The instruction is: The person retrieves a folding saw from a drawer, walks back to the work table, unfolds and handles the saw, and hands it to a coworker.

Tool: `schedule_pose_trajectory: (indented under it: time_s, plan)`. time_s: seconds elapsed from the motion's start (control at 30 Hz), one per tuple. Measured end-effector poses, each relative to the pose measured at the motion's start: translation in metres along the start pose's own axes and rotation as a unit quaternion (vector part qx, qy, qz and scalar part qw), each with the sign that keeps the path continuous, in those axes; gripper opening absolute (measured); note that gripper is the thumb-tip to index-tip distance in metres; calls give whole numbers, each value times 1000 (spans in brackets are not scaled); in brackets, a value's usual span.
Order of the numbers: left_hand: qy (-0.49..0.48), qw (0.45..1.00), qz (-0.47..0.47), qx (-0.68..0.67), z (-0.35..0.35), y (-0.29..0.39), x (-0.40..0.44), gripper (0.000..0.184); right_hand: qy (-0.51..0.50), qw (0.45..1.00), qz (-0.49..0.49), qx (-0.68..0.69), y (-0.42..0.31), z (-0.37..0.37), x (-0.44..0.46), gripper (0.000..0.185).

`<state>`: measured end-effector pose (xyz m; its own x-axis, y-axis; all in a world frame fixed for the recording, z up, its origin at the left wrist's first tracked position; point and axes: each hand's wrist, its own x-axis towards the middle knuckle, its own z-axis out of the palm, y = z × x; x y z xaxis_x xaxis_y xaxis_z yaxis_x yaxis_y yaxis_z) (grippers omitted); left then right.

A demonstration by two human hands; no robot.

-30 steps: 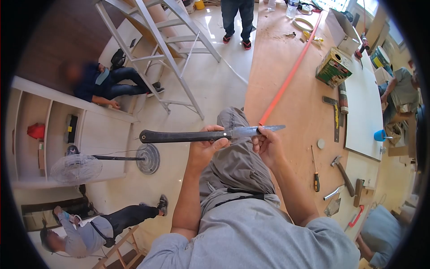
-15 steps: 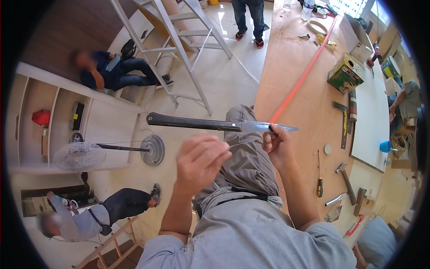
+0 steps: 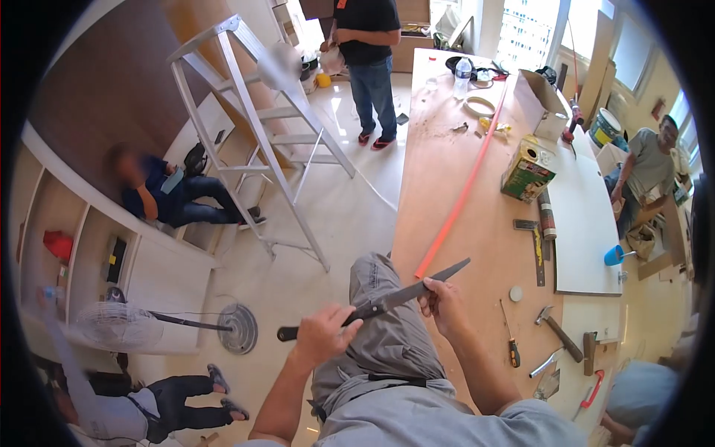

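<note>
A folding saw [image 3: 402, 294] with a black handle and a grey blade is held over my lap, tilted with its tip up to the right. My left hand [image 3: 325, 335] is closed around the handle, whose butt end sticks out to the left. Near the tip, my right hand [image 3: 445, 307] pinches the blade between thumb and fingers. Just beyond the blade, an orange-red tube [image 3: 468, 182] runs lengthwise along the wooden table [image 3: 439, 141], its near end close to my right fingers.
On the table lie a screwdriver [image 3: 514, 352], a hammer [image 3: 560, 334], a square [image 3: 538, 253], a green can [image 3: 527, 171] and a tape roll [image 3: 479, 107]. A stepladder [image 3: 242, 97] and a fan [image 3: 237, 328] stand left. Several people are around the room.
My left hand has come down and closed on the saw handle. The saw has swung from nearly level to tip-up and moved lower. The view has tilted up, showing more of the room.
</note>
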<state>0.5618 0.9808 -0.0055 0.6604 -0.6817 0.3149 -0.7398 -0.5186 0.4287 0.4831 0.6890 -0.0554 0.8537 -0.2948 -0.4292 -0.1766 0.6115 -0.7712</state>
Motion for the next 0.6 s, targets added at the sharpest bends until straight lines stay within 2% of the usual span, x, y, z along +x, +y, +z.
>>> schedule_pose_trajectory:
  time_s: [0.13, 0.2, 0.23, 0.3, 0.5, 0.6]
  plan:
    - [-20, 999, -33, -8, 15, 3, -11, 28, 7, 999, 12, -38, 4, -9, 3, 30]
    - [10, 999, -21, -31, 19, 4, -16, 29, -6, 998, 19, -59, 5, -10, 1, 30]
    - [30, 998, -52, -14, 18, 5, -19, 29, 19, 998, 10, -58, 8, -12, 3, 27]
    - [-3, 999, -37, -16, 15, 6, -22, 29, 29, 998, -1, -60, 17, -12, 9, 24]
    - [60, 998, -14, -7, 22, -2, -35, 30, 8, 996, -43, -77, 13, 2, 5, 23]
    - [58, 998, -25, -5, 21, 0, -36, 30, -11, 996, -57, -74, 6, 5, 1, 23]
